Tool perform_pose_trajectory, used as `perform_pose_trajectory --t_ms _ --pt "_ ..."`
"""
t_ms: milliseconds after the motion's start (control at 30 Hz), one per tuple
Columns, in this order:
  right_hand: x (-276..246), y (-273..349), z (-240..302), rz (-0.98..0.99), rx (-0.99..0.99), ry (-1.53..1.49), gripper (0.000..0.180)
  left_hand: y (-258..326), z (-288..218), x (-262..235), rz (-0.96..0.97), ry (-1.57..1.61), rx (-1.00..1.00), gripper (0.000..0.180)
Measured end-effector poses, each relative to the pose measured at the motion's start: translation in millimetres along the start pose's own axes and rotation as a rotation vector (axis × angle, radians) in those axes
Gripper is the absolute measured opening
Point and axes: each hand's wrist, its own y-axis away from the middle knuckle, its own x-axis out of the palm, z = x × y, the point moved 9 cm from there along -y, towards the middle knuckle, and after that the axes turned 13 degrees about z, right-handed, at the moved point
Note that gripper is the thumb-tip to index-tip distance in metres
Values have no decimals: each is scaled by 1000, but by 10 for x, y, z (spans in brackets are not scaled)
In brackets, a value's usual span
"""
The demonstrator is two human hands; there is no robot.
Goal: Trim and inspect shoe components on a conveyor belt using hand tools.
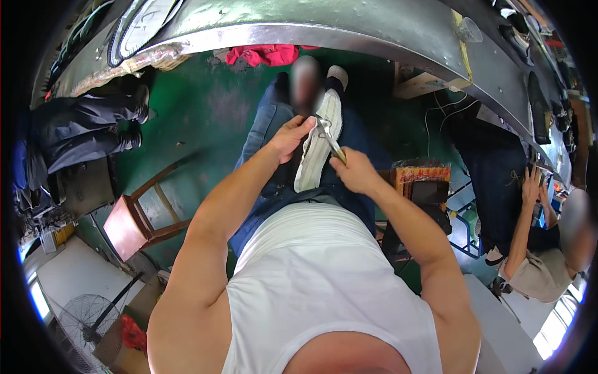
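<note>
Green floor (215, 106) is seen beyond the left fingers (306, 127), by which a shoe (311, 164) is gripped at its edge; by the right fingers (341, 167), a tool (329, 136) is clasped over the shoe.

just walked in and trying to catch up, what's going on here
A person in a white sleeveless top has a white shoe-shaped piece lengthwise over the lap. The left hand holds it near its far end, while the right hand grips a metal hand tool with its head at that end. Whether the tool is biting into the piece is too small to tell. At the right, a co-worker in a beige top has hands near the metal bench.
</note>
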Motion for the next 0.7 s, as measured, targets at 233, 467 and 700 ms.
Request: perform_pose_trajectory --t_ms 233,467,700 --pt "334 -30 -387 362 7 -933 26 -54 -25 91 -41 -35 -107 79" --pt "84 171 -485 632 -3 -1039 38 -78 3 8 -227 -200 -105 83" --pt "-735 211 -19 107 -82 -357 44 -144 3 90 -204 -287 -152 75"
